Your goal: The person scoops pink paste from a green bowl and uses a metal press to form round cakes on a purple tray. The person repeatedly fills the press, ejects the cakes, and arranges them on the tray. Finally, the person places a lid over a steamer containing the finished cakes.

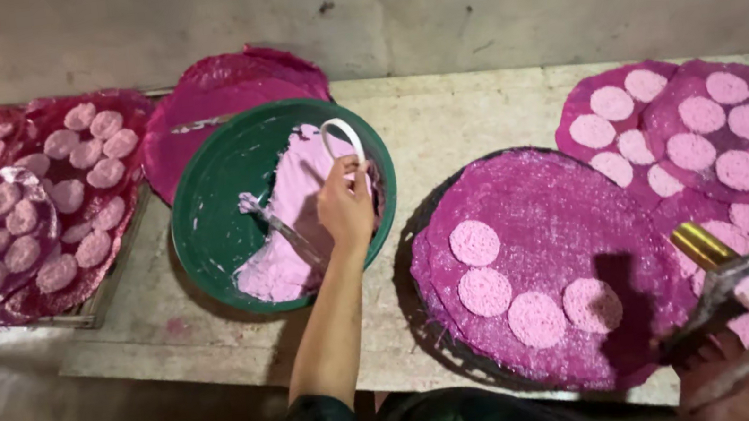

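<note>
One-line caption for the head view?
Left hand dips a white ring into pink batter in a green basin.

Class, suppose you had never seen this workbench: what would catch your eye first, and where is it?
First, the green bowl of pale pink paste at the centre, where the left hand holds a white ring over it. Then the magenta mats: one just right of the bowl carries four pink discs, and more disc-covered mats fill both edges.

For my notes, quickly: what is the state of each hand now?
Left hand: closed on a white ring over the green basin.
Right hand: mostly hidden, grip cannot be told.
</note>
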